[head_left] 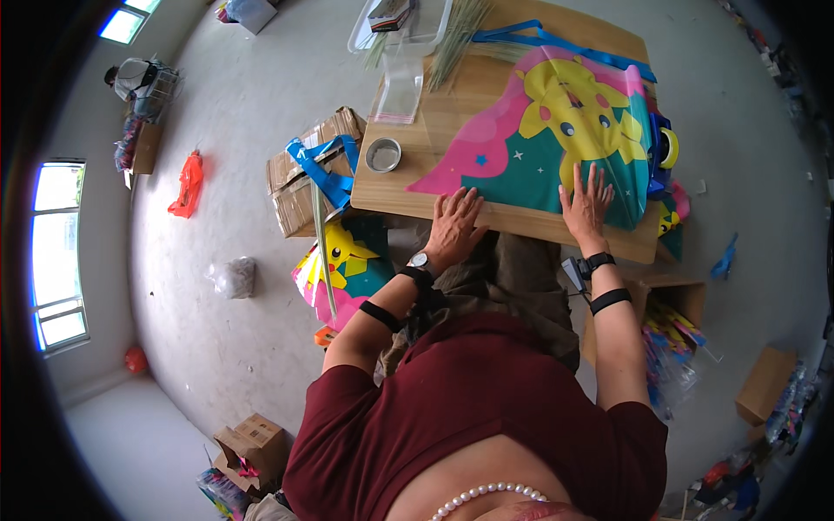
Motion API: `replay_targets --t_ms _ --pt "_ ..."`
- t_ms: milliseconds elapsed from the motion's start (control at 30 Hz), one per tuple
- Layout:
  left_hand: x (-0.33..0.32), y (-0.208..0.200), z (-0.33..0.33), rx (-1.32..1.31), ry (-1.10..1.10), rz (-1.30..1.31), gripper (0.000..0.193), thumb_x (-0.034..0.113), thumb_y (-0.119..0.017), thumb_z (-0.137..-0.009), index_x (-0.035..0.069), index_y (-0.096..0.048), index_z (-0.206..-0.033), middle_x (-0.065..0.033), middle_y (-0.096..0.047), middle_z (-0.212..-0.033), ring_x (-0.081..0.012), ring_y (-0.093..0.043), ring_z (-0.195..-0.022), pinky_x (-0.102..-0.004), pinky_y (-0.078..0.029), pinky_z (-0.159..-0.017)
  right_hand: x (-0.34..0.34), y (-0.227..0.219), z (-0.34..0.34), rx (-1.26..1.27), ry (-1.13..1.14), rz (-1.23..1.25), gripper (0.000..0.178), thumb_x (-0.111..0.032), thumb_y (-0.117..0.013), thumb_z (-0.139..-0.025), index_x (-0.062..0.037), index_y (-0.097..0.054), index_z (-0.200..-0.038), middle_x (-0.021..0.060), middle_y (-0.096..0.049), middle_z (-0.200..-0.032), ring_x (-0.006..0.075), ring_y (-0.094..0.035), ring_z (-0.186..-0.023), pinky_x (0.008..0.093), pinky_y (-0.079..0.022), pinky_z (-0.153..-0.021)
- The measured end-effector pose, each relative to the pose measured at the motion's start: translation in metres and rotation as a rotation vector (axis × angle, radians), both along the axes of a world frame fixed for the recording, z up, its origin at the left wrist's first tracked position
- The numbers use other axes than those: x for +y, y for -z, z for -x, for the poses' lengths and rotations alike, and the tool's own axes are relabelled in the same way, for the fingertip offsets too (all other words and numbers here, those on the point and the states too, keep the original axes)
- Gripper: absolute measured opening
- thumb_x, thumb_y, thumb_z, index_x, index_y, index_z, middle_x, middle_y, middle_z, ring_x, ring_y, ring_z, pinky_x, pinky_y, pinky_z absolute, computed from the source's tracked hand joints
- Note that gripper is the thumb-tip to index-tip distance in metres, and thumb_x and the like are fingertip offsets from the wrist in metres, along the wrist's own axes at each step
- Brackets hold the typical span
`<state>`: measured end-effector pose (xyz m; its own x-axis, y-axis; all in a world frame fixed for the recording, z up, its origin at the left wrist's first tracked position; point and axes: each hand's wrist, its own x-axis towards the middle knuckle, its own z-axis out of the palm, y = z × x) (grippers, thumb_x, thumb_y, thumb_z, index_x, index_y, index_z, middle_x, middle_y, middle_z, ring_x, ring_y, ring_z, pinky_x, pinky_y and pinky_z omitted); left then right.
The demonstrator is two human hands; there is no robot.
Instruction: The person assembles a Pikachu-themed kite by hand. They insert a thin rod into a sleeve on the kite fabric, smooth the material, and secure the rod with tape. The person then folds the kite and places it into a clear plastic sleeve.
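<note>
A colourful kite with a yellow cartoon figure on teal and pink cloth lies spread over the wooden table. My left hand lies flat with fingers apart on the kite's near edge at the table's front. My right hand presses flat on the kite's lower right part, fingers spread. Neither hand holds anything. Blue ribbon tails run along the kite's far edge.
A small round metal tin sits on the table's left part. Thin sticks and a clear plastic bag lie at the far end. Cardboard boxes, more kites and an open box stand on the floor around.
</note>
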<state>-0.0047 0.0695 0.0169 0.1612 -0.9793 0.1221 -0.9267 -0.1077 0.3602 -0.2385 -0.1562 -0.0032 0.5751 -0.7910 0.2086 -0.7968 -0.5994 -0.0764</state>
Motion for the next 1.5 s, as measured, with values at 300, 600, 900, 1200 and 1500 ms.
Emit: replay_targets --t_ms 300,600,900,1200,1500 --pt "0.005 -0.008 -0.001 0.011 -0.013 -0.022 0.055 0.035 -0.066 -0.094 0.006 -0.056 -0.14 -0.0126 -0.047 -0.155 -0.0295 -0.04 -0.144 -0.0551 -0.025 -0.117 -0.017 0.009 0.027 0.015 0.003 -0.013 0.065 -0.055 -0.056 -0.099 -0.0326 -0.038 -0.158 0.0115 -0.026 -0.168 0.039 -0.021 -0.154 0.0662 -0.012 -0.12" --pt "-0.065 -0.047 -0.064 0.211 -0.156 0.211 0.019 0.012 -0.067 -0.092 0.005 -0.068 -0.11 -0.0129 -0.067 -0.103 -0.0307 -0.062 -0.1 -0.0426 -0.048 -0.088 -0.017 0.0 0.034 0.026 0.028 -0.009 0.063 -0.048 -0.052 -0.1 -0.0294 -0.037 -0.159 0.0086 -0.024 -0.168 0.0355 -0.018 -0.156 0.0597 -0.011 -0.124" --pt "-0.189 -0.067 -0.23 -0.123 -0.464 0.565 0.024 0.005 -0.068 -0.086 0.002 -0.06 -0.108 -0.023 -0.061 -0.105 -0.042 -0.06 -0.1 -0.0516 -0.05 -0.083 -0.019 -0.01 0.032 0.017 0.031 -0.027 0.064 -0.045 -0.054 -0.099 -0.0272 -0.038 -0.158 0.0105 -0.028 -0.167 0.0364 -0.022 -0.154 0.0602 -0.014 -0.124" --pt "-0.246 -0.074 -0.229 -0.087 -0.402 0.439 0.017 0.01 -0.066 -0.085 0.004 -0.068 -0.101 -0.0192 -0.065 -0.102 -0.042 -0.064 -0.098 -0.0502 -0.052 -0.084 -0.022 -0.008 0.034 0.005 0.04 -0.051 0.064 -0.045 -0.054 -0.098 -0.0259 -0.039 -0.158 0.0121 -0.028 -0.166 0.0372 -0.023 -0.153 0.0617 -0.014 -0.123" --pt "-0.3 0.01 -0.196 -0.131 -0.361 0.105 0.015 0.007 -0.057 -0.085 0.001 -0.07 -0.09 -0.0256 -0.07 -0.09 -0.0454 -0.069 -0.087 -0.0521 -0.056 -0.078 -0.02 -0.01 0.032 -0.036 0.026 -0.064 0.064 -0.045 -0.055 -0.098 -0.0259 -0.04 -0.157 0.0124 -0.029 -0.166 0.0381 -0.023 -0.153 0.0621 -0.013 -0.123"
